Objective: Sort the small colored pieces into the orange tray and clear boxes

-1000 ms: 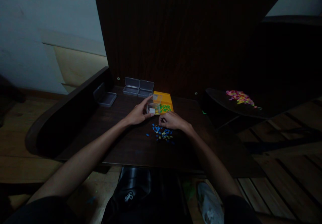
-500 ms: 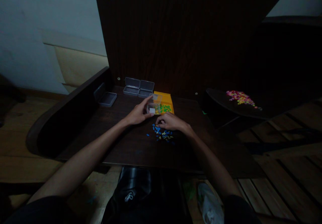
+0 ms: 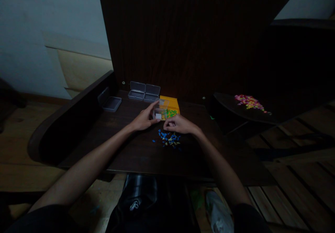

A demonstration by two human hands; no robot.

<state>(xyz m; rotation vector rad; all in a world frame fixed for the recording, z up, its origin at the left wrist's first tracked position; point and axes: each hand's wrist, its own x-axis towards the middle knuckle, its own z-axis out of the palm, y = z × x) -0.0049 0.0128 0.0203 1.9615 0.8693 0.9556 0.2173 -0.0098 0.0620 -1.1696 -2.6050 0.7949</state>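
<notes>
My left hand [image 3: 143,119] is around the left side of a small clear plastic box [image 3: 157,116], thumb at its front edge and index finger along its raised lid. A pale square and some yellow bits show inside. Beside it stands an open yellow box [image 3: 171,103] with many small green pieces [image 3: 171,113] in it. My right hand [image 3: 177,124] hovers just right of the clear box, fingers curled together in a pinch; what they hold, if anything, is hidden. Below it, blue and pale yellow small pieces [image 3: 170,140] lie scattered on the dark wooden table [image 3: 131,149].
Two open clear boxes [image 3: 144,95] stand at the table's back, and another open clear box [image 3: 112,104] sits by the raised left side. Pink and yellow small pieces [image 3: 250,103] are heaped on a dark curved ledge [image 3: 227,105] at right.
My right hand has lifted off the blue and yellow pieces and shifted slightly up and right, uncovering more of them. My left hand stays at the clear box.
</notes>
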